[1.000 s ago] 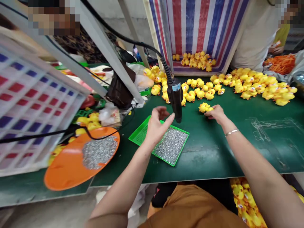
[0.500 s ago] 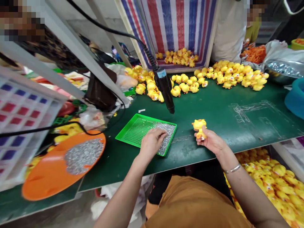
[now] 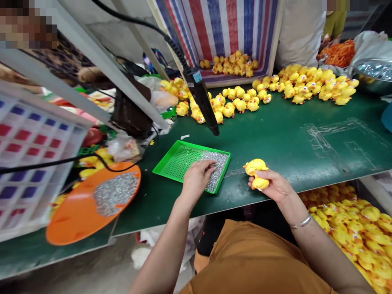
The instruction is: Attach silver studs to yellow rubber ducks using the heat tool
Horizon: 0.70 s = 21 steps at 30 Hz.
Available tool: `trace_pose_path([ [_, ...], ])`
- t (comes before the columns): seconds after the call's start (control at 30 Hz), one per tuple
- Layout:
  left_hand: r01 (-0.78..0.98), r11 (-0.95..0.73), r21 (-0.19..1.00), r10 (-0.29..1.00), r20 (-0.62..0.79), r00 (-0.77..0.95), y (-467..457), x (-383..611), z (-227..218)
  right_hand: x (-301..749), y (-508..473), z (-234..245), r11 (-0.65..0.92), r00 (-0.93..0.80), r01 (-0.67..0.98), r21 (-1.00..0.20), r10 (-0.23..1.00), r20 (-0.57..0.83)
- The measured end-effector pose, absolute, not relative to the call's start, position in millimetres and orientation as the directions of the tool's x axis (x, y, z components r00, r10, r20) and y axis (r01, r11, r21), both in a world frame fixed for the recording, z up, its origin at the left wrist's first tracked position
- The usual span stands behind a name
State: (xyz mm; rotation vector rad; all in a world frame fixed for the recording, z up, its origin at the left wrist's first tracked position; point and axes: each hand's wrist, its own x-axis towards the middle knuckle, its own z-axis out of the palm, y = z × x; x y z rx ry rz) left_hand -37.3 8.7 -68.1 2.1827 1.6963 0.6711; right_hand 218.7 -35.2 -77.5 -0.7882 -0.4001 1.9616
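Note:
My right hand is closed around a yellow toy duck, which it holds tilted above the green table. Over the near right side of a shallow green tray is my left hand, its thumb and fingers pinched together at a heap of small silver screws. Whether anything sits between those fingertips is too small to make out. Beyond the tray, a black electric screwdriver hangs on its coiled cable with its tip pointing down.
An orange dish holding more silver pieces stands at the left. Several toy ducks line the table's back, some in a striped-lined box. A bin of ducks lies below the right front edge. A metal bowl stands back right.
The duck in my right hand has turned, its beak end pointing further left. My left hand stays pinched at the screws. The whole view has shifted slightly, and the screwdriver hangs further left.

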Motion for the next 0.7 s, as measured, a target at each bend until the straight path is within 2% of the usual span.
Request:
trace_pose_path([
  [0.17,0.869,-0.272,0.413,0.962,0.152,0.229,4,-38,-63,208,-34,-83,-0.488,-0.352,-0.665,-0.566,0.873,-0.339],
  [0.27,0.861,-0.27,0.432,0.959,0.199,0.201,2,-38,-63,205,-32,-85,-0.476,-0.345,-0.679,-0.559,0.879,-0.329],
  [0.4,0.789,-0.234,0.568,0.956,0.284,0.08,1,-37,-67,203,-28,-82,-0.475,-0.348,-0.687,-0.55,0.879,-0.326],
  [0.5,0.663,-0.169,0.729,0.964,0.261,-0.041,-1,-32,-65,201,-25,-78,-0.473,-0.331,-0.694,-0.543,0.879,-0.343],
  [0.6,0.422,-0.092,0.902,0.977,0.164,-0.137,-2,-23,-59,198,-23,-76,-0.438,-0.297,-0.717,-0.543,0.896,-0.33],
  [0.7,0.14,-0.029,0.99,0.986,0.051,-0.159,-4,-16,-53,195,-24,-74,-0.418,-0.282,-0.724,-0.548,0.905,-0.317],
])
